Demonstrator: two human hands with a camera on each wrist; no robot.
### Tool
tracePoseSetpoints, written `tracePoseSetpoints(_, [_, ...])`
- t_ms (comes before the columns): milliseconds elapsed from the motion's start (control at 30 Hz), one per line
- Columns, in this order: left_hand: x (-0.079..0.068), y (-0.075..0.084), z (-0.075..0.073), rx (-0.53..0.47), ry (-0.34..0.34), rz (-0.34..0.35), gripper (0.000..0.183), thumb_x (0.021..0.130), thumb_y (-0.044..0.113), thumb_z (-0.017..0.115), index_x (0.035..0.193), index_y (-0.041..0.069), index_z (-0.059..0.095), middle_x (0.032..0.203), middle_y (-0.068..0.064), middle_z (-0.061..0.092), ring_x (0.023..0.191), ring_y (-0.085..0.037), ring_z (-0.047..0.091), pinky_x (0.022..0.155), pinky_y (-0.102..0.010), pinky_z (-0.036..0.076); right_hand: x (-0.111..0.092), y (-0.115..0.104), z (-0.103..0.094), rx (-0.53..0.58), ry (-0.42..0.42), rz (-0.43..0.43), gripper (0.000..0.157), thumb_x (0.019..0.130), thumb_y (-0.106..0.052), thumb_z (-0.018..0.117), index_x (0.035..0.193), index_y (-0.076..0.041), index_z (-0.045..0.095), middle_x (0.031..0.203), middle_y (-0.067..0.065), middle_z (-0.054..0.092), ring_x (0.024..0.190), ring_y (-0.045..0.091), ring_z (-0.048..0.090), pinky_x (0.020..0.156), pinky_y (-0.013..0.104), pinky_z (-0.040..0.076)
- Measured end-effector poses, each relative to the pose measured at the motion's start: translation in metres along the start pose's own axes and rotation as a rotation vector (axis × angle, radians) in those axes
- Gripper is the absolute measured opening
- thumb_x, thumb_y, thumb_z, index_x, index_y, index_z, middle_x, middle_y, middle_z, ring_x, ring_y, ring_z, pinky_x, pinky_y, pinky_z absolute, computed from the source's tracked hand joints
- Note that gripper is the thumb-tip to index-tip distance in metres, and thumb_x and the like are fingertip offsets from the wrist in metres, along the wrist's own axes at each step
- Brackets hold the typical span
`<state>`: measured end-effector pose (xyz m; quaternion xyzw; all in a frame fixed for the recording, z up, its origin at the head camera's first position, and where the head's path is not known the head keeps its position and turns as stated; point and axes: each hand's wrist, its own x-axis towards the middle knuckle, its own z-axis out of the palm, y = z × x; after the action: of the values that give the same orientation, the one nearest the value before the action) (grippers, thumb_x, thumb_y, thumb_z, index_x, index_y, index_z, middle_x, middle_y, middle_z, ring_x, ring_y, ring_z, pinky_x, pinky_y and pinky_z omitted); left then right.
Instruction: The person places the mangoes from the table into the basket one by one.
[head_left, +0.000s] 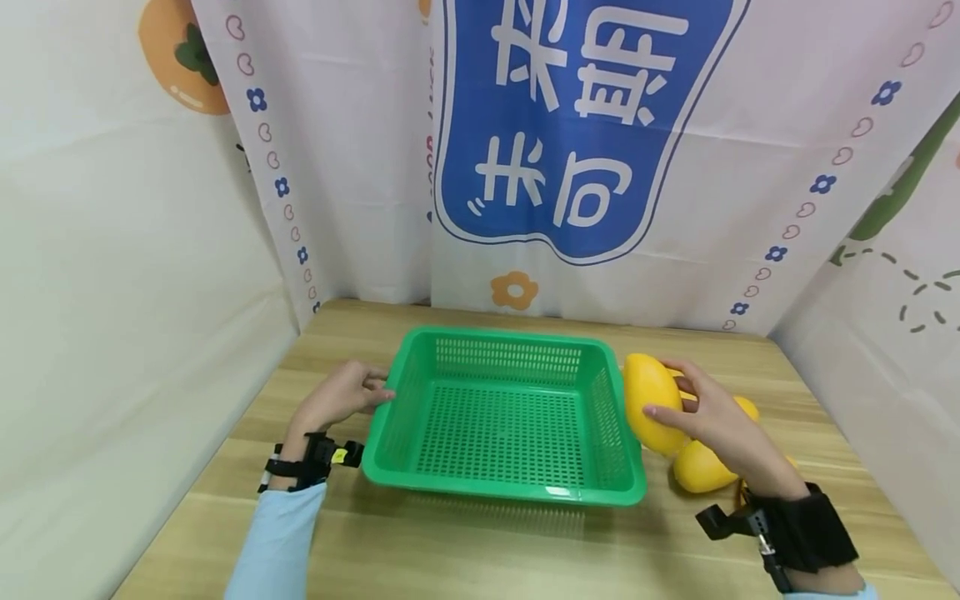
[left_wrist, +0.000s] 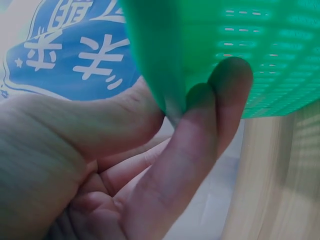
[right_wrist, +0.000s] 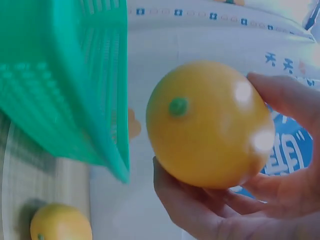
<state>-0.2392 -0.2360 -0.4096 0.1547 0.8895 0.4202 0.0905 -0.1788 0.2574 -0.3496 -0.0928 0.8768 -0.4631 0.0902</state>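
Green basket (head_left: 502, 490), pinched at its left end by your left hand (head_left: 347, 393); your right hand (head_left: 726, 429) grips a yellow fruit (head_left: 647, 393) beside its right end, near similar fruits (head_left: 703, 468).

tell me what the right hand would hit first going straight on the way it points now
Probably the green rectangular plastic basket, at its right side, met by the rounded yellow fruit in the right hand; depth is unclear, so it might pass over.

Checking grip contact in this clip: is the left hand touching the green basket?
Touching: the left wrist view shows the left hand pinching the green basket at its rim between thumb and fingers.
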Motion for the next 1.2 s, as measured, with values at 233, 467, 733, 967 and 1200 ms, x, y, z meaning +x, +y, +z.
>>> tracePoseSetpoints(233, [-0.001, 0.001, -0.001, 0.027, 0.01, -0.053, 0.018, 0.092, 0.015, 0.064, 0.085, -0.002, 0.066, 0.074, -0.008, 0.066, 0.07, -0.017, 0.065, 0.075, -0.046, 0.059, 0.011, -0.015, 0.009, 0.049, -0.086, -0.019, 0.082, 0.087, -0.034, 0.069, 0.147, -0.01, 0.02, 0.143, 0.029, 0.034, 0.12, 0.046, 0.049, 0.088, 0.05, 0.054])
tracePoseSetpoints(467, [-0.006, 0.0, -0.002, 0.026, 0.008, -0.088, 0.045, 0.093, 0.015, 0.063, 0.057, 0.013, 0.035, 0.055, 0.006, 0.029, 0.054, -0.013, 0.053, 0.069, -0.04, 0.059, 0.026, -0.023, 0.024, 0.063, -0.151, -0.01, 0.084, 0.085, -0.033, 0.072, 0.148, -0.015, 0.019, 0.143, 0.027, 0.032, 0.121, 0.045, 0.047, 0.086, 0.048, 0.054])
tracePoseSetpoints(733, [0.0, 0.001, -0.001, -0.01, -0.01, -0.101, 0.046, 0.094, 0.016, 0.062, 0.056, 0.013, 0.035, 0.053, 0.006, 0.027, 0.047, -0.01, 0.038, 0.057, -0.029, 0.052, 0.037, -0.025, 0.028, 0.017, -0.211, -0.058, 0.078, 0.087, -0.033, 0.07, 0.149, -0.026, 0.023, 0.135, 0.025, 0.042, 0.116, 0.042, 0.051, 0.081, 0.046, 0.054])
tracePoseSetpoints(967, [0.002, 0.003, -0.001, -0.028, -0.007, -0.057, 0.048, 0.094, 0.017, 0.062, 0.056, 0.013, 0.033, 0.051, 0.007, 0.025, 0.044, -0.009, 0.032, 0.048, -0.023, 0.037, 0.048, -0.023, 0.034, -0.04, -0.252, -0.048, 0.078, 0.086, -0.035, 0.07, 0.147, -0.028, 0.023, 0.13, 0.023, 0.044, 0.103, 0.035, 0.054, 0.079, 0.044, 0.053])
tracePoseSetpoints(1200, [-0.002, 0.001, -0.001, -0.032, -0.014, -0.069, 0.047, 0.093, 0.017, 0.062, 0.056, 0.013, 0.034, 0.051, 0.007, 0.026, 0.045, -0.008, 0.033, 0.048, -0.023, 0.039, 0.056, -0.023, 0.042, -0.094, -0.282, -0.038, 0.081, 0.083, -0.033, 0.074, 0.143, -0.018, 0.023, 0.115, 0.023, 0.051, 0.09, 0.03, 0.058, 0.075, 0.041, 0.055])
